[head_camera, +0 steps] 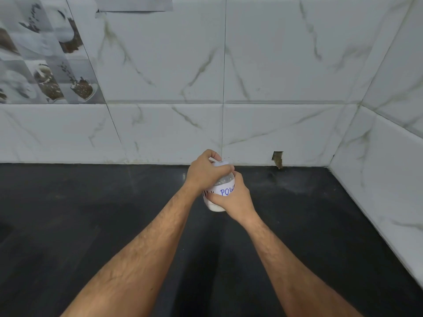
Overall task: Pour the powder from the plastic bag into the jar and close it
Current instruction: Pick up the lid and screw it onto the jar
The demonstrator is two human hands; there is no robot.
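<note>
Two bare forearms reached in over dark counter (91,202). Right hand (233,200) wrapped around body of one jar (219,195), fingers pressed on paper label (226,191) with blue lettering. Left hand (203,172) curled closed over white lid (223,163) on jar top. White powder filled jar bottom. Jar near marble-tiled wall (274,88), upright at counter's back edge.

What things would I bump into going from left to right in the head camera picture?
Picture tiles with cups → left hand on the lid → jar → right hand around the jar → hole in the wall tile → side wall.
</note>
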